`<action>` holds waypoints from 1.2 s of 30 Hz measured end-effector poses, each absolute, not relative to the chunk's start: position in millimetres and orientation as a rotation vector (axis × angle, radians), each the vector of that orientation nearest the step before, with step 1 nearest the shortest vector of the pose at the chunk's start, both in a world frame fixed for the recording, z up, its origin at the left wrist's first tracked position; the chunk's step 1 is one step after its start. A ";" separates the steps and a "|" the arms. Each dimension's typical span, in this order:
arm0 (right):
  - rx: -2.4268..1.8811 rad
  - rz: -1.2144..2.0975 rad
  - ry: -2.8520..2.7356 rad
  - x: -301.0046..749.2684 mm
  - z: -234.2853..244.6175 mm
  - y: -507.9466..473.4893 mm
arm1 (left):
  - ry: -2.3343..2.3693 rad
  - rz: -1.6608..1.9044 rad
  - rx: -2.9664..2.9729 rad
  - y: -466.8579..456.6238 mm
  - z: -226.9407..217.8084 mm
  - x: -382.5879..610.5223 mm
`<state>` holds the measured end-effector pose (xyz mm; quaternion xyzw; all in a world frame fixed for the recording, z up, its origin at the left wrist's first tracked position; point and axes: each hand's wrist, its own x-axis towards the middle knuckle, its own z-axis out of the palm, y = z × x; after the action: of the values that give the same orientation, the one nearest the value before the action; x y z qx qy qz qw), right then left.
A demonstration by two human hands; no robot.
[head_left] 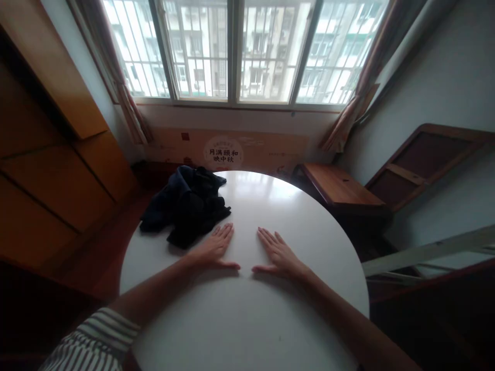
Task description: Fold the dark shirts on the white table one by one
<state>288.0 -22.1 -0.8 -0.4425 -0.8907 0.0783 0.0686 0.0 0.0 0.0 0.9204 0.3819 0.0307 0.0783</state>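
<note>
Both palms lie flat on a round white table (247,309). My left hand (214,250) is open, its thumb stretched out to the right and its fingers pointing away from me. My right hand (278,255) mirrors it, open with the thumb toward the left. A narrow strip of tabletop separates the two thumbs. Just beyond my left hand sits a crumpled heap of dark navy and black clothing (189,203) at the table's far left. How many garments are in the heap I cannot tell. Neither hand holds anything.
Behind the table stand a flat printed cardboard box (278,147) and a barred window (266,56). Orange-brown cabinets (50,190) line the left. On the right are a small wooden desk (342,188), a wooden frame (406,175) leaning on the wall and a pale rail (433,250).
</note>
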 end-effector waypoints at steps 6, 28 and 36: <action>-1.305 0.268 -2.606 286.8 -0.5 -21.9 | 1.133 0.177 2.769 0.2 -1.9 2.7; -1.157 0.207 -1.903 301.3 -1.3 -17.8 | 1.989 1.710 2.373 63.7 186.8 -42.4; -1.194 0.561 -1.836 305.9 11.6 -17.1 | 1.088 1.476 2.269 13.5 227.4 59.4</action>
<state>305.9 -17.1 11.6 -0.4777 -0.7346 0.2246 0.4263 59.4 13.5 227.4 0.7729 0.3707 0.5027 0.1119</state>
